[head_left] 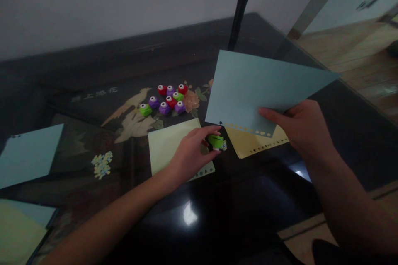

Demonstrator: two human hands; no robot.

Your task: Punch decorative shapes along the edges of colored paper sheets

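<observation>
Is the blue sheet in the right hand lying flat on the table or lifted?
Lifted: the right hand holds the blue sheet tilted above the yellow sheet.

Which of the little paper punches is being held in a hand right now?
The green punch in the left hand, by the pale green sheet; the other punches sit clustered farther back, untouched.

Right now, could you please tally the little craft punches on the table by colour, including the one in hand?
Red punches: 3
Purple punches: 4
Green punches: 3, one in the left hand
Total: 10
</observation>
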